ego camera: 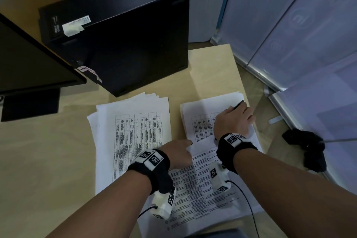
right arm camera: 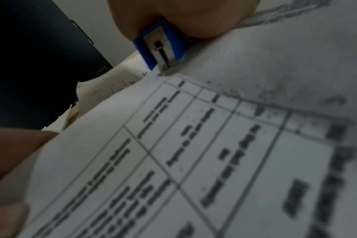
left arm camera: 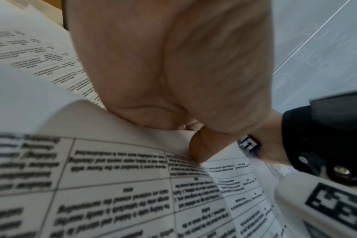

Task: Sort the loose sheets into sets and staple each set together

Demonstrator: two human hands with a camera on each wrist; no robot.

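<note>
1. Pale wood desk point(ego camera: 48, 150) carries two paper stacks beside a black computer case point(ego camera: 135, 31): one at mid-desk point(ego camera: 133, 121), one at the right edge point(ego camera: 199, 116). The right hand point(ego camera: 231, 121) rests curled on the right stack; frosted glass panels point(ego camera: 289, 25) stand beyond.
2. Left hand point(left arm camera: 163, 72) pinches the set of sheets point(left arm camera: 112, 177) at its corner, thumb on top. Square the edges before stapling, I judge.
3. Right hand point(right arm camera: 183, 16) grips a blue stapler point(right arm camera: 161, 48), nose touching the paper; seat the corner fully between the jaws.

Bare forearms, black wrist straps point(ego camera: 236, 149) bearing white square-coded marker tiles point(ego camera: 151, 157), white camera housings point(ego camera: 220, 178) slung beneath each wrist, thin black cables point(ego camera: 249, 205) trailing toward the near edge.
</note>
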